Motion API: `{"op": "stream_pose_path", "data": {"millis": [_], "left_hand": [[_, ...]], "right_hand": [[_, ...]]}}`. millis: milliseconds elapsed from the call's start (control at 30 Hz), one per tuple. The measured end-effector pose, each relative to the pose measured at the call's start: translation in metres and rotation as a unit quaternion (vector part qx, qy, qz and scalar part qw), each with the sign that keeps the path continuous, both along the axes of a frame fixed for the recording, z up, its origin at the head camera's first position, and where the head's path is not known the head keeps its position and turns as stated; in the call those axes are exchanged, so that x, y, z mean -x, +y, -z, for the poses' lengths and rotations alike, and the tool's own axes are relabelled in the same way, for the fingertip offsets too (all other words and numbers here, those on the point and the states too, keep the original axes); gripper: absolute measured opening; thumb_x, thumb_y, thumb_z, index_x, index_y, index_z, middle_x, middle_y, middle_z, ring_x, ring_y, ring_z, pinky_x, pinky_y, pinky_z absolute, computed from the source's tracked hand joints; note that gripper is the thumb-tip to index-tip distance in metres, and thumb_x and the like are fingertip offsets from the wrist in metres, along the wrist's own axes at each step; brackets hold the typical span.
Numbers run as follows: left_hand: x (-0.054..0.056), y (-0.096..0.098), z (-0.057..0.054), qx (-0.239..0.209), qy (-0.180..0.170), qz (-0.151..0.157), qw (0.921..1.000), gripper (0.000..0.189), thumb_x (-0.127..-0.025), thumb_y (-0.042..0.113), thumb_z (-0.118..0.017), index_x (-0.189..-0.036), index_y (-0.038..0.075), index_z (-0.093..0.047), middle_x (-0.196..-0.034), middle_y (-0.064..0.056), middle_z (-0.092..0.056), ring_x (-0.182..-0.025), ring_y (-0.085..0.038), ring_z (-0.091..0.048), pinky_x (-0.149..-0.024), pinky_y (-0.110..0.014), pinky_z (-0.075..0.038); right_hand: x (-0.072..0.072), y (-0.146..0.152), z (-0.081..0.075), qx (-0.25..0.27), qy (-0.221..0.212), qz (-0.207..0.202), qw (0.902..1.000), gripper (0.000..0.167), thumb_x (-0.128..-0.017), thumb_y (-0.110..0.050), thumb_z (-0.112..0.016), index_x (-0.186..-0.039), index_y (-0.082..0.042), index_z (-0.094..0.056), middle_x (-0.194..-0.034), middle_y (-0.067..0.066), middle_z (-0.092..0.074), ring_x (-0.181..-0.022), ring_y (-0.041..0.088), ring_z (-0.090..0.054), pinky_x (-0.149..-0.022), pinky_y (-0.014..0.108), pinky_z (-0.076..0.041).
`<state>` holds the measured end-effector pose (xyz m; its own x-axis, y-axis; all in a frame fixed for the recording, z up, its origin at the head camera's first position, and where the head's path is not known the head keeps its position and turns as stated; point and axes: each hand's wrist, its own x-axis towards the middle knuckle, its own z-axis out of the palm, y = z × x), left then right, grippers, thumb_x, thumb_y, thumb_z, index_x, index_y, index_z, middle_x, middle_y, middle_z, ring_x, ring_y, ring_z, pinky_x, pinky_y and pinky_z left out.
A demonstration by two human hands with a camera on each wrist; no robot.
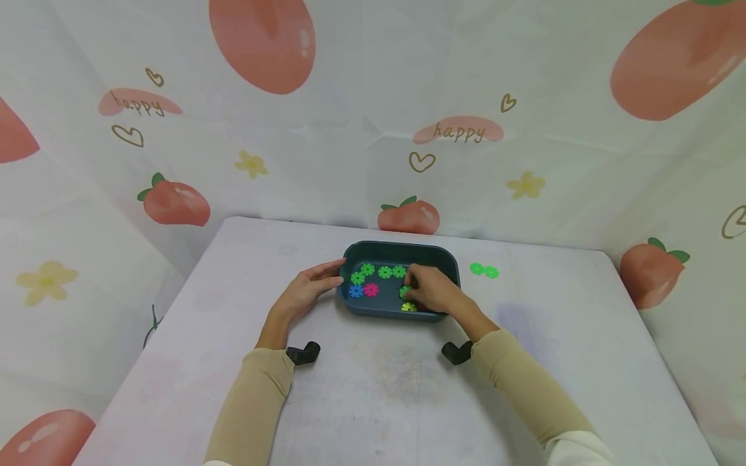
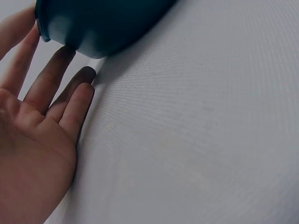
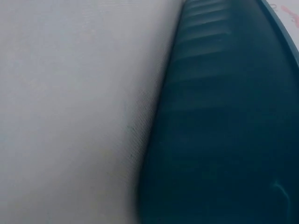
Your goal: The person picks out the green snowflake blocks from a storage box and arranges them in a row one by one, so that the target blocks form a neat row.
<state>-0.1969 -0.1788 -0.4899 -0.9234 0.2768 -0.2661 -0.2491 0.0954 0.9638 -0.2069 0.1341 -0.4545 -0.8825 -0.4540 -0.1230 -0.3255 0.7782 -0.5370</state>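
Observation:
A dark teal tray (image 1: 384, 316) on the table holds several small notched plastic discs, flat and flower-like. Inside, at its right end, my right hand (image 1: 434, 289) reaches over the near rim with curled fingers and pinches a green notched disc (image 1: 405, 293). Just below those fingertips lies a yellow disc (image 1: 409, 307). My left hand (image 1: 303, 292) touches the tray's left end, its fingers nearly straight; the left wrist view has the fingertips against the outer wall (image 2: 93, 32). Only the tray's outer side (image 3: 210, 121) shows in the right wrist view, with the right hand out of sight.
Left in the tray are a blue disc (image 1: 356, 291), a pink disc (image 1: 371, 290) and green discs (image 1: 367, 268); more green ones (image 1: 385, 272) lie near its back wall. Two green discs (image 1: 484, 270) sit on the white table (image 1: 373, 388) right of the tray. A printed curtain (image 1: 350, 129) hangs behind.

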Motion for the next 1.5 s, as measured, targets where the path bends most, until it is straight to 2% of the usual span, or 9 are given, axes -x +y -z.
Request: {"op": "stream_pose_path", "data": {"millis": [200, 367, 533, 733, 933, 1100, 1267, 1433, 1500], "left_hand": [[-0.001, 0.001, -0.001, 0.000, -0.006, -0.002, 1.0000, 0.055, -0.095, 0.029, -0.074, -0.147, 0.025, -0.056, -0.159, -0.002, -0.047, -0.151, -0.022, -0.038, -0.128, -0.047, -0.028], [-0.001, 0.001, -0.002, 0.008, 0.001, 0.002, 1.0000, 0.054, -0.096, 0.028, -0.073, -0.147, 0.024, -0.056, -0.159, -0.002, -0.047, -0.151, -0.022, -0.038, -0.128, -0.046, -0.028], [0.000, 0.000, -0.001, 0.020, 0.017, 0.006, 0.9996, 0.059, -0.094, 0.031, -0.074, -0.149, 0.022, -0.054, -0.159, -0.004, -0.047, -0.151, -0.023, -0.038, -0.127, -0.048, -0.029], [0.000, -0.002, 0.001, 0.017, 0.011, 0.009, 0.9997, 0.059, -0.093, 0.033, -0.075, -0.148, 0.025, -0.055, -0.159, -0.004, -0.047, -0.151, -0.023, -0.038, -0.128, -0.048, -0.028], [-0.001, -0.001, -0.001, 0.023, 0.009, 0.004, 0.9997, 0.058, -0.093, 0.035, -0.076, -0.147, 0.026, -0.056, -0.158, -0.004, -0.049, -0.150, -0.023, -0.040, -0.127, -0.047, -0.030], [-0.001, -0.001, -0.001, 0.024, 0.014, 0.006, 0.9996, 0.058, -0.094, 0.034, -0.075, -0.147, 0.025, -0.056, -0.157, -0.004, -0.049, -0.149, -0.024, -0.041, -0.127, -0.047, -0.031], [-0.001, -0.001, 0.000, 0.017, 0.012, 0.005, 0.9998, 0.057, -0.094, 0.032, -0.075, -0.147, 0.025, -0.056, -0.157, -0.004, -0.049, -0.149, -0.023, -0.042, -0.127, -0.046, -0.031], [-0.002, 0.000, -0.001, 0.015, 0.011, 0.005, 0.9998, 0.054, -0.096, 0.028, -0.073, -0.147, 0.025, -0.056, -0.158, -0.004, -0.049, -0.150, -0.023, -0.041, -0.127, -0.047, -0.031], [-0.002, 0.000, -0.001, 0.015, 0.010, 0.004, 0.9998, 0.054, -0.096, 0.029, -0.073, -0.147, 0.025, -0.056, -0.158, -0.004, -0.049, -0.150, -0.023, -0.041, -0.127, -0.047, -0.030]], "right_hand": [[0.000, 0.005, -0.003, 0.051, -0.006, -0.011, 0.9986, 0.015, -0.095, -0.017, -0.073, -0.103, -0.010, -0.062, -0.095, 0.003, -0.070, -0.086, 0.015, -0.060, -0.083, 0.033, -0.055], [0.001, 0.007, -0.004, 0.077, 0.014, -0.003, 0.9969, 0.017, -0.097, -0.017, -0.071, -0.111, -0.010, -0.066, -0.101, 0.005, -0.071, -0.091, 0.017, -0.063, -0.086, 0.036, -0.058], [0.002, 0.005, -0.006, 0.097, 0.041, 0.003, 0.9944, 0.020, -0.097, -0.018, -0.070, -0.116, -0.009, -0.068, -0.108, 0.006, -0.073, -0.092, 0.019, -0.065, -0.086, 0.036, -0.059], [-0.003, 0.006, -0.014, 0.130, 0.054, 0.012, 0.9900, 0.023, -0.098, -0.016, -0.069, -0.118, -0.007, -0.068, -0.110, 0.006, -0.073, -0.090, 0.018, -0.066, -0.081, 0.034, -0.058], [-0.003, 0.011, -0.019, 0.177, 0.041, 0.046, 0.9822, 0.023, -0.099, -0.017, -0.068, -0.120, -0.007, -0.068, -0.107, 0.007, -0.073, -0.087, 0.020, -0.066, -0.077, 0.031, -0.054], [-0.001, 0.017, -0.021, 0.218, 0.018, 0.081, 0.9725, 0.021, -0.100, -0.018, -0.066, -0.120, -0.009, -0.067, -0.103, 0.010, -0.071, -0.089, 0.031, -0.066, -0.075, 0.031, -0.052], [-0.001, 0.023, -0.022, 0.237, 0.018, 0.108, 0.9653, 0.025, -0.101, -0.019, -0.065, -0.122, -0.007, -0.066, -0.103, 0.014, -0.069, -0.091, 0.039, -0.065, -0.072, 0.026, -0.053], [0.000, 0.034, -0.022, 0.256, 0.022, 0.134, 0.9570, 0.028, -0.101, -0.019, -0.065, -0.125, -0.005, -0.066, -0.105, 0.016, -0.066, -0.094, 0.039, -0.066, -0.072, 0.019, -0.055], [0.000, 0.037, -0.021, 0.264, 0.015, 0.146, 0.9534, 0.029, -0.101, -0.020, -0.065, -0.126, -0.006, -0.066, -0.106, 0.016, -0.066, -0.095, 0.039, -0.066, -0.073, 0.021, -0.057]]}}
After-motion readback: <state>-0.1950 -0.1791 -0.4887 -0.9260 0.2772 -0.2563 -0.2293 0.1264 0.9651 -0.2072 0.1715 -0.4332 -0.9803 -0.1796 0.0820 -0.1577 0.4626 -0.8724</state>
